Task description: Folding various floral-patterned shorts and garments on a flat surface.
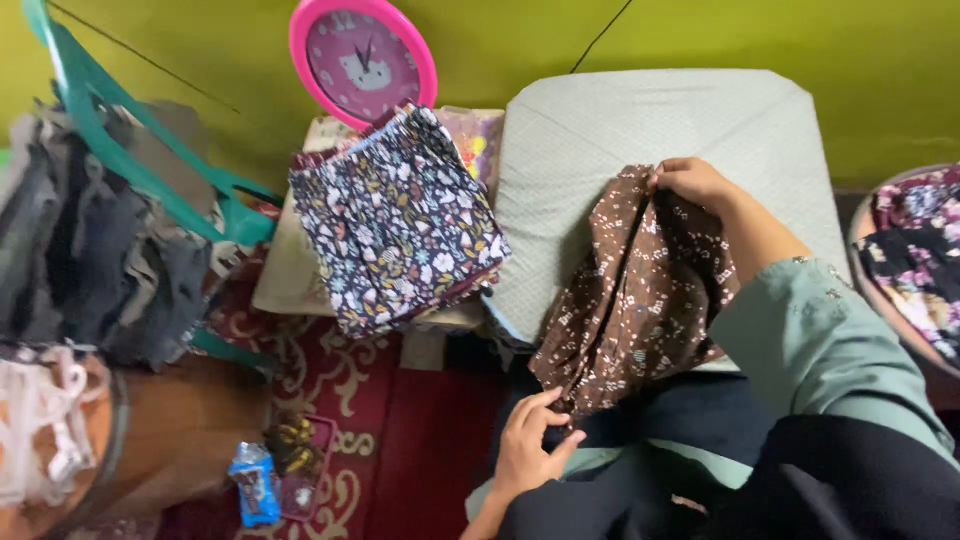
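A brown cloth [630, 300] with small white flowers lies partly folded across a pale grey-green cushion [600, 130] in front of me. My right hand [692, 182] pinches the cloth's far top edge. My left hand [530, 440] grips its near lower corner, close to my lap. A sage-green sleeve covers my right arm.
A folded dark floral cloth [400, 225] tops a stack of folded fabric to the left. A pink round clock [362, 58] leans on the green wall. A teal chair [120, 150] holds dark clothes. A basket [915, 250] of floral fabric sits right. A red patterned rug [400, 440] lies below.
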